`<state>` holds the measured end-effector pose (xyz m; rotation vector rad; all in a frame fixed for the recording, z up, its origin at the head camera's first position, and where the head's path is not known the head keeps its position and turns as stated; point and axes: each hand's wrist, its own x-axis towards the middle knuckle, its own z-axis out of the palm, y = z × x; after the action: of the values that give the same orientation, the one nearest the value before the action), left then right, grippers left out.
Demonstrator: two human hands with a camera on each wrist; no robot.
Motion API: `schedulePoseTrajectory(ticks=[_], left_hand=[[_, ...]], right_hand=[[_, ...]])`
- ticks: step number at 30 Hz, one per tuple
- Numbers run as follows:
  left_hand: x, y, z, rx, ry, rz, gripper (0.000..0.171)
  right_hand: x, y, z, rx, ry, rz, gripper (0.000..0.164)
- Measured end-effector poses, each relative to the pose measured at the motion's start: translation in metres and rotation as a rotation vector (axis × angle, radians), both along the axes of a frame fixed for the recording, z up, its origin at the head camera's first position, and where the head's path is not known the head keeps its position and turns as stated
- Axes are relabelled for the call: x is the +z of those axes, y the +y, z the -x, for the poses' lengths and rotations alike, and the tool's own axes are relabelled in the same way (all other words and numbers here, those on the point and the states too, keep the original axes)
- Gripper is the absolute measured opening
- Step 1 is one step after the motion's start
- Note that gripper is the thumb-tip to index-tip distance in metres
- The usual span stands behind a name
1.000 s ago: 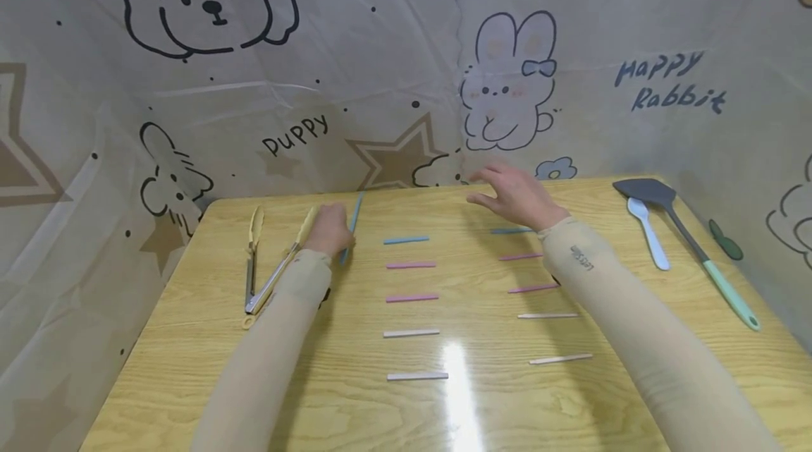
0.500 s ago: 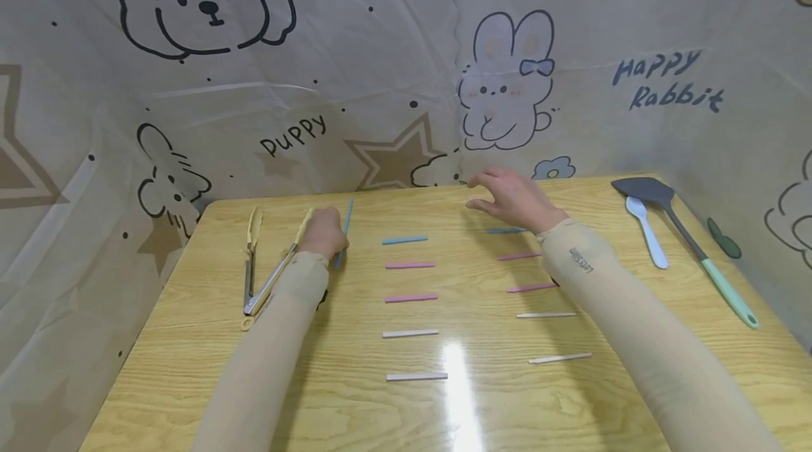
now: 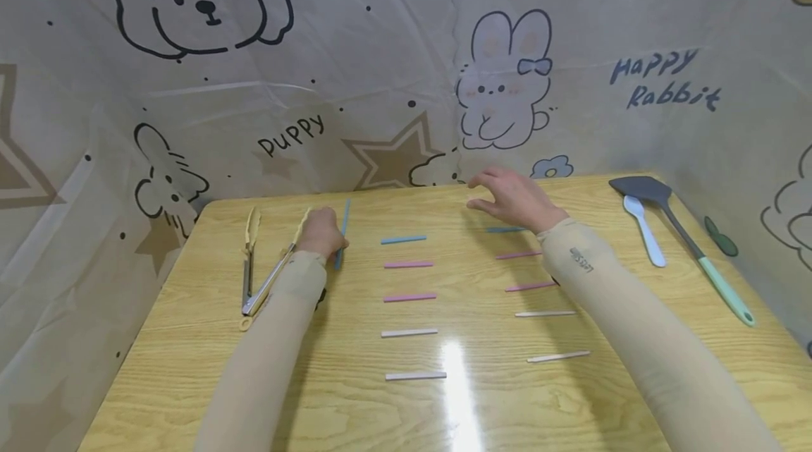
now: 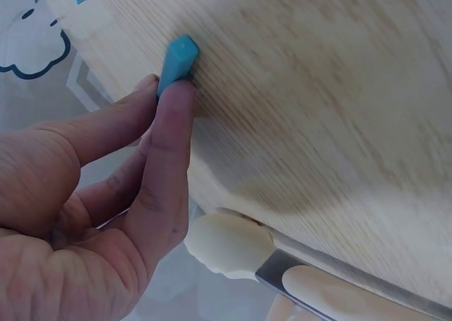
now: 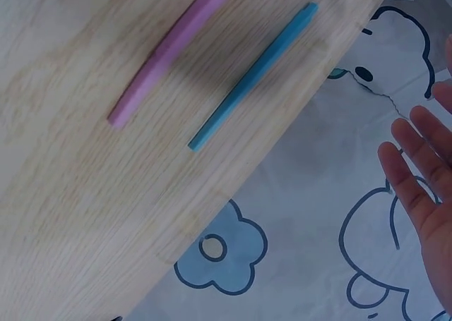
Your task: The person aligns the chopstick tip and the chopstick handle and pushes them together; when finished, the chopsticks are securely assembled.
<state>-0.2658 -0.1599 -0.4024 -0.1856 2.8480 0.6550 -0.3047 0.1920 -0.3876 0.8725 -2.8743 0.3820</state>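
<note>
Between thumb and fingertips, my left hand (image 3: 321, 232) pinches a thin blue stick (image 4: 180, 56) near the table's far left. In the head view that stick points away from me, beside the tongs. To its right another blue stick (image 3: 403, 240) lies crosswise, heading a column of pink and white ones. My right hand (image 3: 515, 197) hovers with spread, relaxed fingers and holds nothing. Below it lies a blue stick (image 5: 251, 81), with a pink stick (image 5: 169, 56) alongside in the right wrist view; the sleeve partly hides that right column in the head view.
Spread tongs (image 3: 254, 300) with cream tips lie at left. At right are a dark spatula (image 3: 643, 189) with a mint handle and a pale blue spoon (image 3: 646, 230). Printed cloth (image 3: 380, 50) hangs behind the wooden table (image 3: 482, 410).
My left hand has shifted the pinched blue stick slightly left, and the stick stands a little straighter in the head view. My right hand stays nearly still.
</note>
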Motion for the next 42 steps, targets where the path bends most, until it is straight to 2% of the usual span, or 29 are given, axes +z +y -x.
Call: schedulePoseTrajectory(ticks=[3,7,16,21,26,29,33,39,42], left_hand=[[-0.002,-0.002,0.001,0.001,-0.003,-0.033,0.027],[-0.006,-0.003,0.005,-0.017,0.001,-0.029,0.031],[-0.001,-0.002,0.000,-0.025,0.051,0.007,0.024],[0.000,-0.001,0.001,-0.043,0.075,0.003,0.028],[0.008,0.005,0.000,-0.114,0.137,0.081,0.043],[0.015,0.013,-0.002,-0.126,0.148,0.119,0.047],[0.023,0.024,-0.002,-0.154,0.184,0.160,0.040],[0.028,0.037,0.002,-0.269,0.224,0.128,0.055],[0.024,0.043,0.005,-0.342,0.228,0.107,0.059]], right_hand=[[0.000,0.002,0.000,-0.007,-0.008,0.006,0.043],[-0.001,0.004,0.001,-0.008,-0.006,0.002,0.043],[0.000,0.006,0.000,-0.006,-0.014,0.001,0.043],[0.001,0.009,0.001,-0.007,-0.026,-0.003,0.044],[0.001,0.014,0.000,-0.014,-0.024,-0.013,0.044],[0.001,0.016,0.000,-0.015,-0.032,-0.013,0.045],[0.002,0.016,-0.001,-0.017,-0.051,-0.004,0.049],[0.003,0.017,-0.001,-0.006,-0.082,-0.004,0.065],[0.001,0.018,-0.001,-0.003,-0.128,-0.012,0.074]])
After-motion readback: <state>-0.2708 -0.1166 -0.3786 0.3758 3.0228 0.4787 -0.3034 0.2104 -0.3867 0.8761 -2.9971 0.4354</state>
